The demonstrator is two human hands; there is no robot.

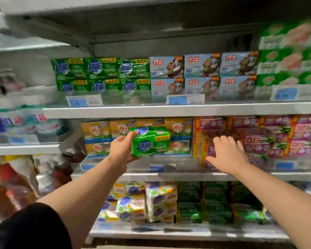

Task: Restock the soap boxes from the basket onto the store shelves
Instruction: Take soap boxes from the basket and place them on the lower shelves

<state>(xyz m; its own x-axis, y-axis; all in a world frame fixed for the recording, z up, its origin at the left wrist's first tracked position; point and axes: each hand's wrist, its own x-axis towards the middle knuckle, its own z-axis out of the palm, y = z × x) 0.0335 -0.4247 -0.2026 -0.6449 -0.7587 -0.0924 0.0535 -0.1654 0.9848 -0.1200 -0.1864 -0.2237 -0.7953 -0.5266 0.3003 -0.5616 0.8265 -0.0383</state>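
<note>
Left hand (pixel 121 150) is gripping a green soap pack (pixel 150 141), fingers curled round its left end, and I'm holding it up in front of the yellow soap boxes (pixel 97 133) on the middle shelf (pixel 169 174). Right hand (pixel 226 155) is spread flat with straight fingers, carrying nothing, right up by the pink soap boxes (pixel 258 139) further right. Matching green packs (pixel 101 76) are stacked on the upper shelf (pixel 169 110), left of some blue boxes (pixel 203 76). Edges are pretty blurry.

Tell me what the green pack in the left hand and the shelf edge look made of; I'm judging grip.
Green soap pack: glossy plastic film, probably, given its sheen and wrinkles, gripped by the left hand. Shelf edge: smooth, pale painted metal, apparently.
</note>
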